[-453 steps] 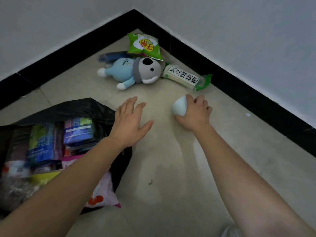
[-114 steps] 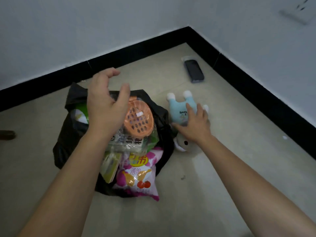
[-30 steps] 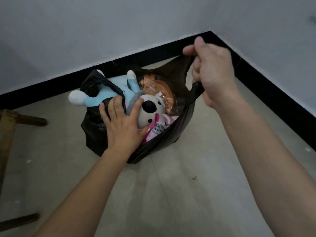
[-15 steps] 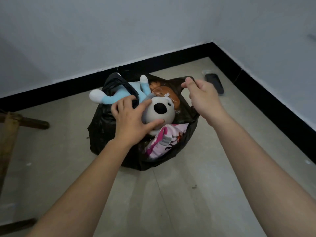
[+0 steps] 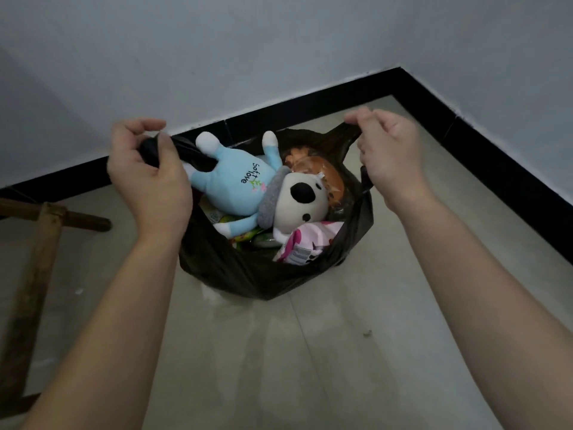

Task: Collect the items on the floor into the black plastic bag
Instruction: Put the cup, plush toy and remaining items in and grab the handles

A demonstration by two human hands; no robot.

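1. Black plastic bag (image 5: 248, 274): stands on the floor, mouth upward, packed to the rim.
2. In the bag's mouth:
   - A blue plush toy (image 5: 229, 187) lies on top, with its white feet poking past the bag's far-left rim.
   - An orange item in clear wrap (image 5: 322, 172) sits at the bag's far-right side.
   - A pink snack packet (image 5: 307, 240) is at the near-right rim, with one corner over the edge.
3. Left hand (image 5: 148, 178), at the bag's left rim: the thumb and curled fingers pinch a bunched handle of black film. That handle crosses one leg of the toy.
4. Right hand (image 5: 390, 153), at the bag's right rim: the thumb and forefinger pinch the other handle, which is pulled taut. The lower fingers seem loosely curled beside the bag's wall, but that side is dim.
5. Judgement: the step in hand is drawing the two handles up and together. Collection looks near its end.
6. To do it well:
   - Raise both handles evenly so the load sinks.
   - Free the toy's leg from under the left handle and tuck the feet inside, or the toy may tip out.
   - Nudge the packet corner in.
   - Keep the pinch on bunched film, since a single layer may tear.
7. Outward: a wooden frame (image 5: 40, 243) lies left of the bag, well apart. Black skirting (image 5: 465, 135) runs behind and to the right of the bag.
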